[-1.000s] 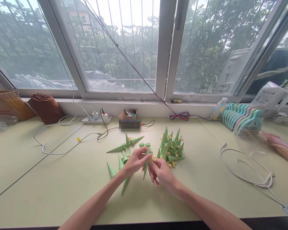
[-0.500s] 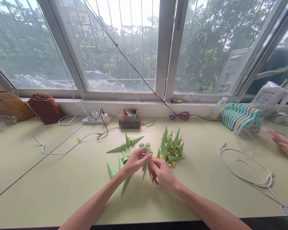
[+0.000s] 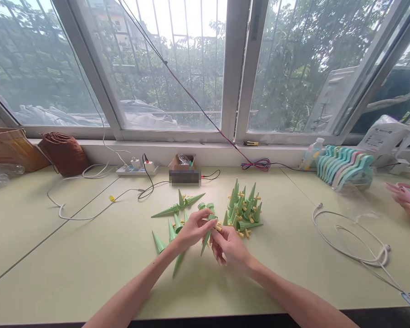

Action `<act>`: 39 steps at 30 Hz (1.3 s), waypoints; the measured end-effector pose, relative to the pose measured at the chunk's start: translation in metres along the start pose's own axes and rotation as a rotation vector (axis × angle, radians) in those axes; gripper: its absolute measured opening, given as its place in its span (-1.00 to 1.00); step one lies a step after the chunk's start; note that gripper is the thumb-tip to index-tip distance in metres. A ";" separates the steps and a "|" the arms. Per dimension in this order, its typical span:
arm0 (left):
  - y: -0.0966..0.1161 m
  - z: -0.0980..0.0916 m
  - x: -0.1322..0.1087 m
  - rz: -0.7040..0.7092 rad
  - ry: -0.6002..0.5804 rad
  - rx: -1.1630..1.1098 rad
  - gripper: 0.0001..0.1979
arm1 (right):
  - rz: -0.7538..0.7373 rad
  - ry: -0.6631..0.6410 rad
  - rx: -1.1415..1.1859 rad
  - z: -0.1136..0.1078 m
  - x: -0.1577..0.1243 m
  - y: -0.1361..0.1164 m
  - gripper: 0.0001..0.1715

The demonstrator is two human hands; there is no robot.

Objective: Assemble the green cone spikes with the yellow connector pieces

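Cardboard box (image 3: 173, 162) holds shiny wrapping (image 3: 183, 160); both hands (image 3: 194, 228) pinch a green spike (image 3: 206, 241) and yellow fitting (image 3: 218, 227).

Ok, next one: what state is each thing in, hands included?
Left hand: closed around held spike
Right hand: pinching yellow piece
Held spike: tilted, tip down
Yellow piece: at the spike's wide end; seating unclear
Right-hand spike cluster: mostly upright, one lying in front
Left-hand spikes: some upright, some lying
Cardboard box: open
Power strip: plugs inserted
Bottle: capped
Wire bundle: coiled
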State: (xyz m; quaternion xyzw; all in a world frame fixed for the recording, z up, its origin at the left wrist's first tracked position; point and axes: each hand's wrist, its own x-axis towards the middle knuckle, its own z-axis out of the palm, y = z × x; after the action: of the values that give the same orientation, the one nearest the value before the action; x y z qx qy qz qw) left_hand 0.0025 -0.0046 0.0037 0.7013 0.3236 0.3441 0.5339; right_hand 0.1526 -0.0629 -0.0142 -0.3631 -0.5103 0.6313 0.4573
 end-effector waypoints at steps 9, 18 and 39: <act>0.000 0.000 0.000 -0.006 -0.002 0.018 -0.68 | 0.011 0.004 -0.010 0.000 -0.002 0.000 -0.42; 0.003 0.000 0.000 -0.013 0.015 0.027 -0.67 | 0.012 0.025 -0.036 0.000 -0.001 0.000 -0.41; 0.000 0.000 0.001 -0.007 0.020 0.030 -0.71 | -0.014 0.017 -0.028 0.000 0.000 0.005 -0.42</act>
State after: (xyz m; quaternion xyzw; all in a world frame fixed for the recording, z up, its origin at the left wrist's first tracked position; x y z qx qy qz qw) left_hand 0.0031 -0.0037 0.0037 0.7045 0.3364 0.3442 0.5216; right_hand 0.1518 -0.0627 -0.0191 -0.3712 -0.5177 0.6180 0.4607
